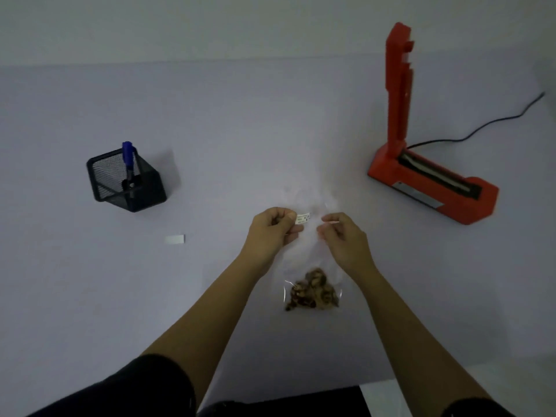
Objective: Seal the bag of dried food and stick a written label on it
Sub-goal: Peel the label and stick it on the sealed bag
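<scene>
A clear plastic bag (307, 254) lies on the table between my hands, with brown dried food (313, 293) gathered at its near end. My left hand (270, 228) pinches a small white label (302, 218) with writing on it, held just above the bag's upper part. My right hand (340, 236) is beside it to the right, its thumb and forefinger pinched together over the bag; whether they grip the plastic I cannot tell. The bag's far end is faint and crumpled against the pale table.
A red heat sealer (430, 182) stands at the right with its arm raised upright and a black cord (487, 124) trailing off behind. A black mesh pen holder (126, 180) with a blue pen (128, 158) sits at the left. A white paper strip (175, 239) lies near it.
</scene>
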Available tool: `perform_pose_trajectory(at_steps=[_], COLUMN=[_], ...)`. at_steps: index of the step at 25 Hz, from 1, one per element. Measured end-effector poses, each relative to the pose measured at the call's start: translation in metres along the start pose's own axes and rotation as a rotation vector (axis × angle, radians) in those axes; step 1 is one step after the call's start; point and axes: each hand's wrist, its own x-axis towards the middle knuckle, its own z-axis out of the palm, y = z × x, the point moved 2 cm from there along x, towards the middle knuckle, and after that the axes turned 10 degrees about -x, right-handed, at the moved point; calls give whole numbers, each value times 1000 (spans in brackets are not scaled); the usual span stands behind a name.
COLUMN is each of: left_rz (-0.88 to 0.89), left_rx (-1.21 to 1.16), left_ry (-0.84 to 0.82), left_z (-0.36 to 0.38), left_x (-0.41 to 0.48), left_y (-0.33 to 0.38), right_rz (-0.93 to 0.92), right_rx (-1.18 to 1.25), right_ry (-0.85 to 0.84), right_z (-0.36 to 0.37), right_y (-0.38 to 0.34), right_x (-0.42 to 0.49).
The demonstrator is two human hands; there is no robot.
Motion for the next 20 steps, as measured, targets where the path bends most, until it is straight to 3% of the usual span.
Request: perform_pose_trajectory(at_steps=[2, 6, 9, 20], left_rz=[22, 223, 354, 432], left_rx=[61, 543, 718, 811], left_ry=[41, 106, 103, 192], left_z=[13, 15, 20, 28], left_x=[16, 31, 36, 41], left_y=[-14, -22, -22, -31], right_rz=[64, 106, 137, 62], right_rx=[52, 174, 278, 208], right_ry=[-53, -118, -172, -95], right_z=[0, 3, 1, -5], right_y=[10, 19, 20, 27], right_x=[15, 28, 32, 36])
